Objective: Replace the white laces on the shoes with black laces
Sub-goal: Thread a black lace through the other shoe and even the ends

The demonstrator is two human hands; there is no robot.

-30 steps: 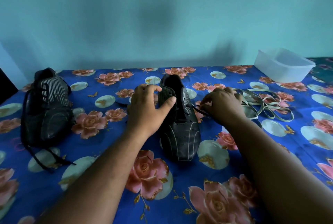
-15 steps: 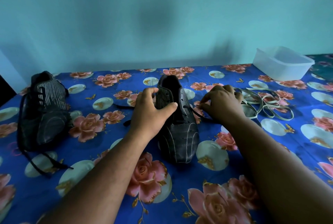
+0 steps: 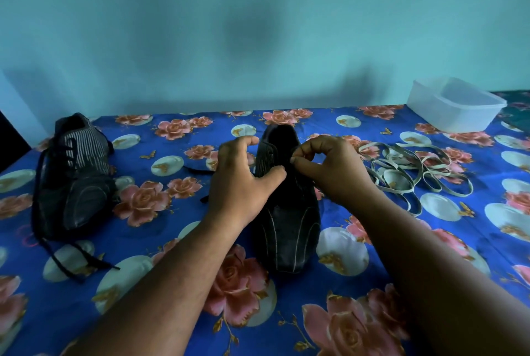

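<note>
Lacing stands about half done: left-edge shoe (image 3: 73,180) carries black laces; centre shoe (image 3: 286,212) remains in work. Left hand (image 3: 241,183) grips its collar; right hand (image 3: 329,169) pinches the black lace (image 3: 198,170). White laces (image 3: 407,172) lie right, on the bench (image 3: 430,241).

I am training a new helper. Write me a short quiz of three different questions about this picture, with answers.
1. True or false: the shoe on the left already carries a black lace.
2. Where do the white laces lie? A) inside the plastic container B) loose on the cloth, right of the middle shoe C) threaded in the middle shoe
3. Fill in: the left hand steadies the middle shoe while the right hand pinches at its ____ area.

Key: 1 true; 2 B; 3 eyelet
</note>
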